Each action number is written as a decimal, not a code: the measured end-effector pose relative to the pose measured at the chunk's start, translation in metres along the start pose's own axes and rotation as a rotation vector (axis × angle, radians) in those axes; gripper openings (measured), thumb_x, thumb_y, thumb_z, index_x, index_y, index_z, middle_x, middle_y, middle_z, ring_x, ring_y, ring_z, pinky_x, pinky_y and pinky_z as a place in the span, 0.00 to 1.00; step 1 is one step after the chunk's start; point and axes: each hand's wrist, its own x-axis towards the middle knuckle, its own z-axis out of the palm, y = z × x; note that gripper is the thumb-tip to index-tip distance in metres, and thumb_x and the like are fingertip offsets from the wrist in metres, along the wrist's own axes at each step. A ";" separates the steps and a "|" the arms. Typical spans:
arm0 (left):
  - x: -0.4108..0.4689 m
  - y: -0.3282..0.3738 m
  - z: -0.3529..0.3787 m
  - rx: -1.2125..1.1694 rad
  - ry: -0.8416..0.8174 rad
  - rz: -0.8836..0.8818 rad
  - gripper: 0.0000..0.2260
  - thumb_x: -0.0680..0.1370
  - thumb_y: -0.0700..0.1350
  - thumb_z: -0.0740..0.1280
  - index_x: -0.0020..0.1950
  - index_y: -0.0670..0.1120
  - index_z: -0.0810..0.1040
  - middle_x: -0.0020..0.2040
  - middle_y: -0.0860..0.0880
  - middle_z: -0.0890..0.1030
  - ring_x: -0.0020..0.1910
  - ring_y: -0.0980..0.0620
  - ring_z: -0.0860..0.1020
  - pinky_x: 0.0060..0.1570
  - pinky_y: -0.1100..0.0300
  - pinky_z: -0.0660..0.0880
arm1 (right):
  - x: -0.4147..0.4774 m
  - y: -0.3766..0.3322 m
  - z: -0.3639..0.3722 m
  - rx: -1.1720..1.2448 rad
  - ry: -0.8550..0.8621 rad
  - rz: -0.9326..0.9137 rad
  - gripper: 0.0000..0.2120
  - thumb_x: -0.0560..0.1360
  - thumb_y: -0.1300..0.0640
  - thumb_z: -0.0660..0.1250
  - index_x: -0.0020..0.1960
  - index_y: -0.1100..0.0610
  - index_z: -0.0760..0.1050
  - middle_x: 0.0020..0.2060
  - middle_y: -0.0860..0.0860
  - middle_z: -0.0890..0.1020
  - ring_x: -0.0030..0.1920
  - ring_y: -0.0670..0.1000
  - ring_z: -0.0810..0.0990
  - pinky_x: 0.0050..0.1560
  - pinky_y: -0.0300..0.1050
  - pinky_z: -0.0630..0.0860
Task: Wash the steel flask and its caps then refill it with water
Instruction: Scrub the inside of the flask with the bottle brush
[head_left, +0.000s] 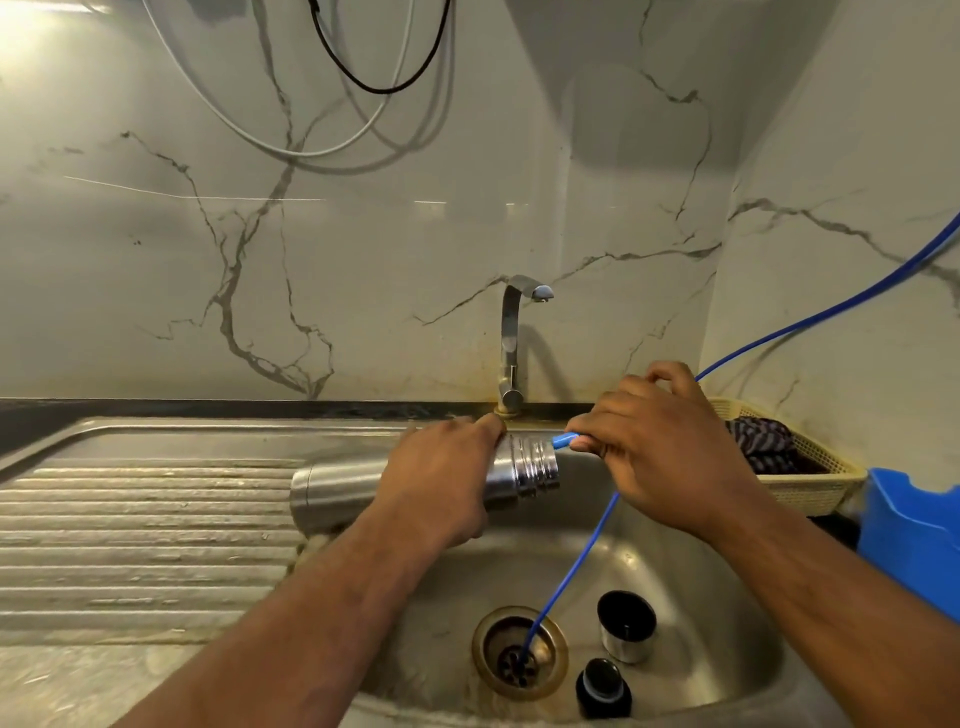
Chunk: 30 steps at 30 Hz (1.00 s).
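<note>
Left grip (441, 483) is wrapped around the steel flask (332, 493) at its upper body, holding it on its side. The base points left over the drainboard (145, 519) and the ribbed neck and mouth point right, over the sink (717, 597) basin. Right grip (660, 447) is clenched on a blue tube (810, 325) that comes in from the right wall. Its blue tip (563, 440) sticks out of the fingers, right at the flask mouth, touching or just beside it. Another stretch of blue tube drops from that hand to the drain (519, 652).

Both caps are off and lie in the basin: the steel cup cap (626, 631) upright to the right of the drain, the black inner cap (602, 688) just in front of it. The tap (511, 338) shows no stream, and I can't tell if water is coming from the tube.

Step, as a judgement: feeding water into the flask through the tube — rinse or refill, unclear which. No soap or sponge is visible, so it looks like late in the task.

Next move likely calls for tilting the mouth upward so water stays in, keeping the tip lined up with the narrow opening. Then pick the caps out of the basin — black one first, steel cup over it.

At right, a basket (810, 488) holds a striped cloth (763, 447), with a blue plastic container (914, 535) beside it.
</note>
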 end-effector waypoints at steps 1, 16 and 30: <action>0.000 -0.003 -0.005 -0.001 0.014 0.028 0.31 0.70 0.47 0.79 0.68 0.56 0.67 0.61 0.53 0.77 0.56 0.53 0.75 0.63 0.52 0.73 | -0.001 0.001 0.002 0.028 -0.020 0.026 0.07 0.79 0.48 0.67 0.50 0.44 0.83 0.39 0.42 0.83 0.41 0.50 0.79 0.54 0.54 0.66; 0.004 -0.003 -0.013 -0.125 -0.001 0.072 0.29 0.68 0.48 0.79 0.65 0.57 0.69 0.54 0.56 0.76 0.49 0.55 0.74 0.52 0.59 0.71 | 0.003 0.005 -0.024 -0.041 0.058 0.004 0.06 0.74 0.47 0.75 0.51 0.42 0.84 0.42 0.40 0.84 0.41 0.49 0.79 0.54 0.57 0.66; -0.002 0.004 -0.003 -0.018 -0.044 0.031 0.30 0.67 0.46 0.80 0.65 0.56 0.70 0.57 0.55 0.78 0.52 0.54 0.75 0.58 0.55 0.75 | 0.003 -0.009 -0.039 0.064 -0.231 0.042 0.13 0.80 0.37 0.63 0.60 0.41 0.75 0.46 0.43 0.83 0.47 0.47 0.79 0.46 0.46 0.71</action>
